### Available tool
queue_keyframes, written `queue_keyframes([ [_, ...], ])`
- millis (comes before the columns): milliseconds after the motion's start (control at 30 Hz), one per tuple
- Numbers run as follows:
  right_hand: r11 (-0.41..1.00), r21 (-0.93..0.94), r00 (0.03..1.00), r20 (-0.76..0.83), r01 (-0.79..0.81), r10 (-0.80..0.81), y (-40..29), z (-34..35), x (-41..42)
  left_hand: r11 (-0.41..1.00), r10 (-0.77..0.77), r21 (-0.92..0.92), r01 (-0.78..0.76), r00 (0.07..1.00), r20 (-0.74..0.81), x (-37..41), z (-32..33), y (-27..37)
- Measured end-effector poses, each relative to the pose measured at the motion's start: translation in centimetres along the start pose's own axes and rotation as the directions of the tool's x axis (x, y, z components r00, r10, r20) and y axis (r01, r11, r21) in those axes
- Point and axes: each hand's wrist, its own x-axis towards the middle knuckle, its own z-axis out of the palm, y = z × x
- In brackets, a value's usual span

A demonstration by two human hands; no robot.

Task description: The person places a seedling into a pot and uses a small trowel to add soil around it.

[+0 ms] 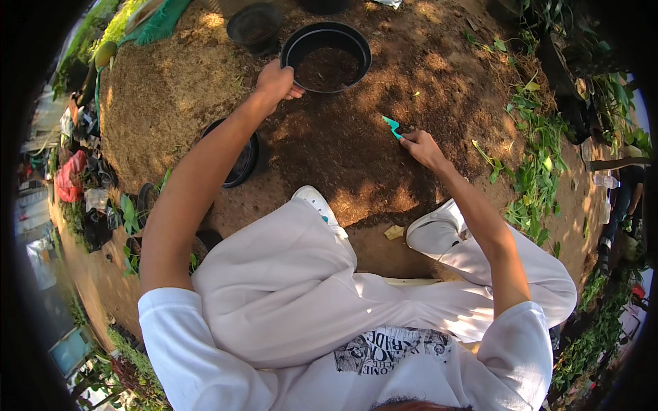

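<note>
My left hand point(277, 85) grips the near-left rim of a round black plastic plant pot point(360, 61). Dark brown soil point(327, 68) covers the bottom of the pot, which is tilted so its mouth faces me. To the right and nearer, my right hand point(422, 148) holds a small turquoise hand trowel point(392, 126) by its handle. The trowel's blade points up and left, over loose dark soil point(339, 149) on the ground. Whether the blade touches that soil I cannot tell. My fingers hide most of the handle.
Another black pot point(242, 160) is partly behind my left forearm. A further black pot point(254, 25) stands beyond it. Pale dry material point(169, 97) is heaped at left. Cut green vines point(540, 169) lie at right. My white shoes point(437, 228) flank a dry leaf point(394, 232).
</note>
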Motion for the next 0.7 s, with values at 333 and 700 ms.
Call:
queue_keyframes([
  [333, 0.838, 0.433, 0.941, 0.219, -0.331, 0.258, -0.7, -1.9, -2.0, 0.995, -0.008, 0.096, -0.006, 0.99, 0.143, -0.4, 0.3, -1.6],
  [700, 0.912, 0.363, 0.982, 0.059, -0.19, 0.181, 1.2, -12.4, -4.4, 0.986, -0.015, 0.163, -0.034, 0.956, 0.293, -2.0, 1.5, -3.1],
])
